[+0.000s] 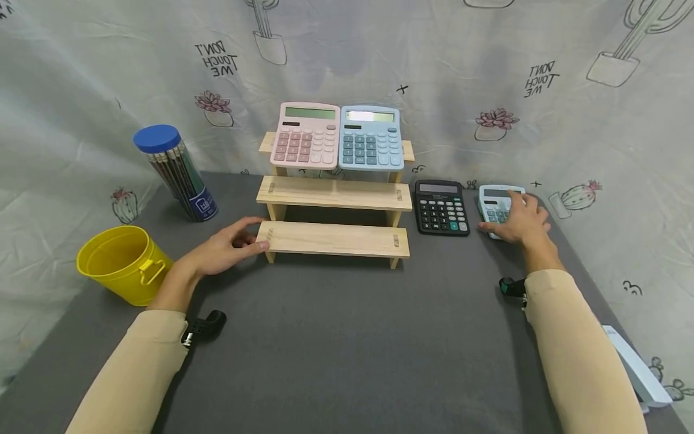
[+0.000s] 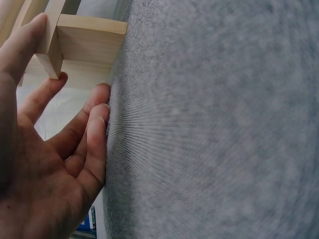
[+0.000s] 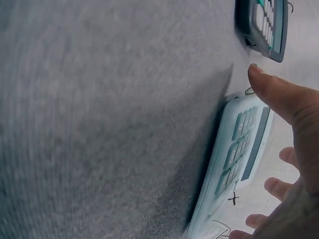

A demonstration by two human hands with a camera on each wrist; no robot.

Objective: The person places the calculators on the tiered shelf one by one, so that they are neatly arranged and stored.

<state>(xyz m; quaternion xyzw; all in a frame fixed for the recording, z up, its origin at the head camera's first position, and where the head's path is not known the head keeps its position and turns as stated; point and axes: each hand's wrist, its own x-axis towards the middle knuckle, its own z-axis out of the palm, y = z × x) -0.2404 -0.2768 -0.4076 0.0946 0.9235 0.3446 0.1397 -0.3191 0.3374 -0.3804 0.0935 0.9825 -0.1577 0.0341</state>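
Observation:
A stepped wooden display stand (image 1: 333,239) stands mid-table. My left hand (image 1: 226,248) pinches the left end of its lowest step between thumb and index finger (image 2: 46,97); the other fingers curl loosely beside the cloth. A pink calculator (image 1: 306,135) and a blue calculator (image 1: 371,138) lean side by side on the top step. My right hand (image 1: 523,222) hovers with spread fingers over a small light-blue calculator (image 3: 238,144), partly hiding it in the head view. In the right wrist view its thumb (image 3: 279,94) appears apart from the keys. A black calculator (image 1: 441,208) lies left of it.
At the left stand a yellow bucket (image 1: 120,265) and a blue-lidded tub of pencils (image 1: 176,172). A pale blue-white object (image 1: 635,366) sits at the right edge, partly behind the right sleeve. Printed cloth hangs behind the grey tabletop (image 1: 347,349).

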